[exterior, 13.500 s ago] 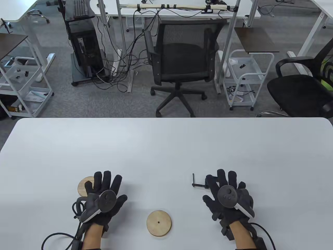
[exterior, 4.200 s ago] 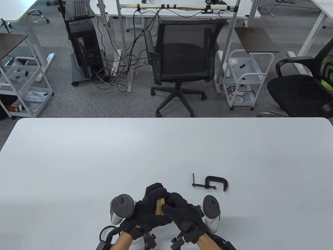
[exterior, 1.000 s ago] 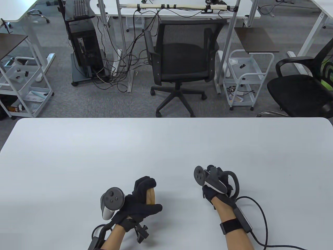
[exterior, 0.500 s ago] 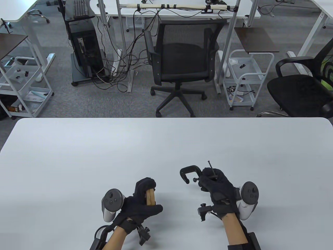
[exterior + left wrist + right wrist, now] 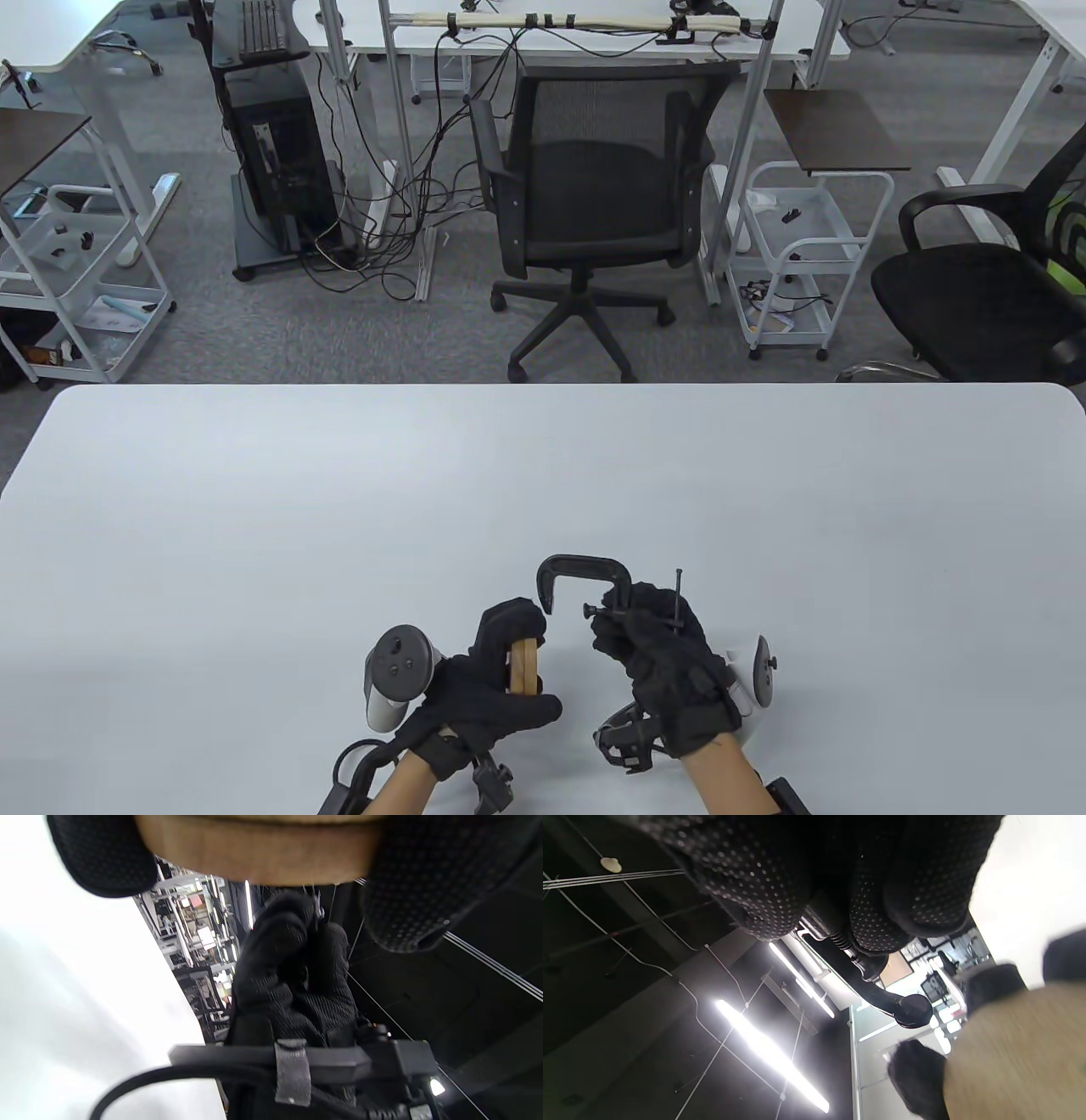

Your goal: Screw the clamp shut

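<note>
Above the near edge of the worktop (image 5: 254,509), the right hand (image 5: 670,671) grips the black clamp (image 5: 577,577) at its screw end, fingers curled tight, frame arching toward the left hand (image 5: 484,688). That hand holds stacked wooden discs (image 5: 524,666) on edge, just beside the clamp's mouth.

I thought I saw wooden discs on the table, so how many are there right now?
2, I think: the round wooden discs are stacked on edge, gripped in the left hand. The split between them is faint. None lie on the white table.
</note>
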